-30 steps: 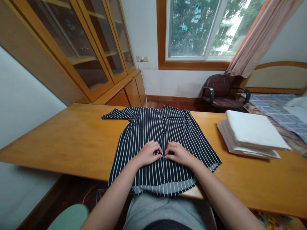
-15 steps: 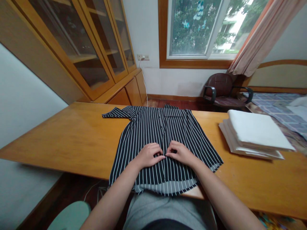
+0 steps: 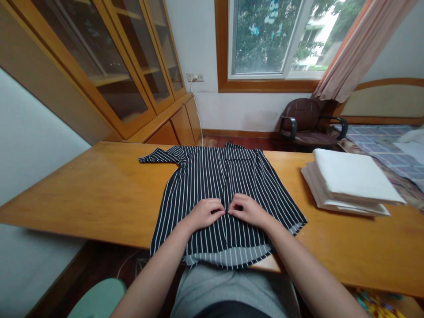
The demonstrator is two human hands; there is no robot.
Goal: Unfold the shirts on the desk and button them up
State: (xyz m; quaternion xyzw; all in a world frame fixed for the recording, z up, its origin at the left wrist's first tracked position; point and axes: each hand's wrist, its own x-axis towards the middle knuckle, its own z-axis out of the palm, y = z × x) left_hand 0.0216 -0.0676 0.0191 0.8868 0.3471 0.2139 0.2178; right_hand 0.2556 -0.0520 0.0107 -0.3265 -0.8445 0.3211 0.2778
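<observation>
Left hand [image 3: 206, 213] and right hand [image 3: 247, 210] pinch the striped shirt [image 3: 212, 183] mid-front; best work lightly, edges aligned, cloth flat

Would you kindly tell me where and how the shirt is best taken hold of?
Probably by the hem, from the near side, its left end pinched by the left hand and its right end by the right hand. The shirt is spread nearly flat, while this curved, thin edge lies closest, by the near side of the table.
</observation>
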